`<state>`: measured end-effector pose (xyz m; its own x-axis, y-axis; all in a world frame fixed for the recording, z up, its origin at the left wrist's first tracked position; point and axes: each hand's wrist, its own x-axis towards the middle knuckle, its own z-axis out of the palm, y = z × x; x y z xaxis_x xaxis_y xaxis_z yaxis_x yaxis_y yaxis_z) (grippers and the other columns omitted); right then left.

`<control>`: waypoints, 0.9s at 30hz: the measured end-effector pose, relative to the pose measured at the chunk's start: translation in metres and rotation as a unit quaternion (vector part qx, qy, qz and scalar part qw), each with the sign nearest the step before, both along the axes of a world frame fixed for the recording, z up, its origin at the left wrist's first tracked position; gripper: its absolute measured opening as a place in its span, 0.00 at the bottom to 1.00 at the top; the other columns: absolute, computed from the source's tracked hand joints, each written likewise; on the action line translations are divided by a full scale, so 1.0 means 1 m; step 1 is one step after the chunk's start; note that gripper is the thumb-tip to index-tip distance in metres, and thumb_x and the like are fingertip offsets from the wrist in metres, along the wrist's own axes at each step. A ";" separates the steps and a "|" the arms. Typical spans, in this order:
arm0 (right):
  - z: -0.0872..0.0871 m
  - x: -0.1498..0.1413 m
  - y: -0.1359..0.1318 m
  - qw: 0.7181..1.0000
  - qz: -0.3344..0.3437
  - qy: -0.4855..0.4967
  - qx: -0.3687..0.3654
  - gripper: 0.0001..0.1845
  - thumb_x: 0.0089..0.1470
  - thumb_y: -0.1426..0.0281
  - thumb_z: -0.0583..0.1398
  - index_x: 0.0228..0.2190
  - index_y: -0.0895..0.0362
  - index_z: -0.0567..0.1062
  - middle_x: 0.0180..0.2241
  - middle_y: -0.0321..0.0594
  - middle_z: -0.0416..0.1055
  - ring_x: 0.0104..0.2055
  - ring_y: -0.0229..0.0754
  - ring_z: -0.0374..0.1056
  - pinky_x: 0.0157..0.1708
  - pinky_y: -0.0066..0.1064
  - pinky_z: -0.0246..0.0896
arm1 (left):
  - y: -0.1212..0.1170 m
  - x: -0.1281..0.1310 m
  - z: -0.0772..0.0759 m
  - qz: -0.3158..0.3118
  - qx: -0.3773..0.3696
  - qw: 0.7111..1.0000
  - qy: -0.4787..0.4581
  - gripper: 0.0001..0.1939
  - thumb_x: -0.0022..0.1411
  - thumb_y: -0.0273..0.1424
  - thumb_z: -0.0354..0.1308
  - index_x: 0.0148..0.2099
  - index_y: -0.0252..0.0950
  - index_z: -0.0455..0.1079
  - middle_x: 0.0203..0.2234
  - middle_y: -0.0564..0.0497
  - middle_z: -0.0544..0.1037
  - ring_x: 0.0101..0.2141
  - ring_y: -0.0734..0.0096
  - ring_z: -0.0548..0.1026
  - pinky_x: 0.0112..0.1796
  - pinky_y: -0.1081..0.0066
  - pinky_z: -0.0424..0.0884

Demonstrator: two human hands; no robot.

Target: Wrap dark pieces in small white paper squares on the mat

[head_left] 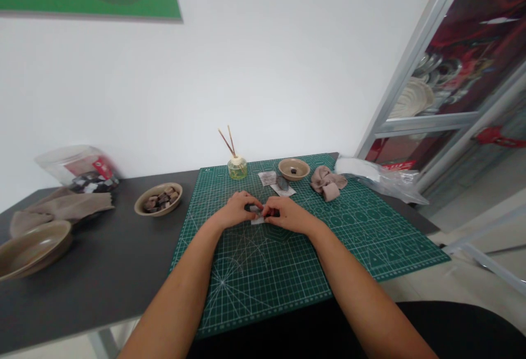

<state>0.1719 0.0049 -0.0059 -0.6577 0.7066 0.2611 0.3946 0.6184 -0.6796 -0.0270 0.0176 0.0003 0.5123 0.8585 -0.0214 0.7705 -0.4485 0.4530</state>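
Fingertips almost meeting here, right over the green mat! The left hand's fingers [255,203] curl in toward the thumb, a narrow dark space between them; the right hand's fingers [269,204] curl in to mirror them, another dark patch showing by the thumb. Whether either set is pinching something, I cannot tell; it's too small and blurred. Between and just below them, a small pale piece [257,220] lies low at the mat, partly hidden by the fingers.

Just beyond the hands, two pale patterned squares [268,178] sit side by side, and on the nearer one rests a dark grey lump [282,183]. Close behind it, a shallow bowl [304,172] with a small dark bit [293,171] inside. To its right, a crumpled brownish cloth [322,178]; behind the left hand, a glass diffuser [237,169] with two sticks standing out.

Wider now! The gridded cutting mat [287,277] covers much of the dark tabletop [119,260], with a clear plastic bag [382,181] at its far right edge. Off to the left, brown chunks [161,200] fill a second bowl [139,211], and farther out come another cloth [78,205], a larger bowl [33,246] and a clear container [61,157] against the wall.
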 end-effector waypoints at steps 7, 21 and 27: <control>-0.004 0.002 0.002 0.999 -0.036 0.005 -0.032 0.09 0.45 0.81 0.61 0.30 0.59 0.75 0.27 0.34 0.68 0.29 0.35 0.63 0.30 0.26 0.57 | 0.000 0.000 -0.001 -0.002 0.005 1.000 -0.005 0.14 0.52 0.30 0.60 0.43 0.43 0.75 0.39 0.51 0.72 0.45 0.63 0.66 0.48 0.65 0.60; -0.006 0.002 0.002 0.998 -0.030 0.008 -0.051 0.12 0.44 0.82 0.59 0.33 0.58 0.72 0.27 0.33 0.68 0.29 0.35 0.64 0.30 0.26 0.58 | 0.000 0.000 -0.001 -0.004 0.005 1.000 -0.007 0.15 0.51 0.29 0.61 0.43 0.43 0.74 0.39 0.51 0.72 0.45 0.63 0.66 0.48 0.65 0.60; -0.001 0.002 0.001 0.998 -0.028 -0.017 -0.047 0.10 0.44 0.82 0.60 0.30 0.59 0.74 0.27 0.34 0.70 0.30 0.35 0.64 0.30 0.26 0.57 | -0.001 0.000 0.001 -0.003 -0.003 1.000 -0.005 0.14 0.52 0.29 0.60 0.43 0.43 0.74 0.39 0.51 0.72 0.45 0.64 0.66 0.48 0.65 0.60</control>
<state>0.1736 0.0061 -0.0069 -0.6245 0.7623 0.1702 0.4508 0.5297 -0.7185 -0.0266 0.0171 0.0011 0.5169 0.8558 -0.0206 0.7632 -0.4498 0.4638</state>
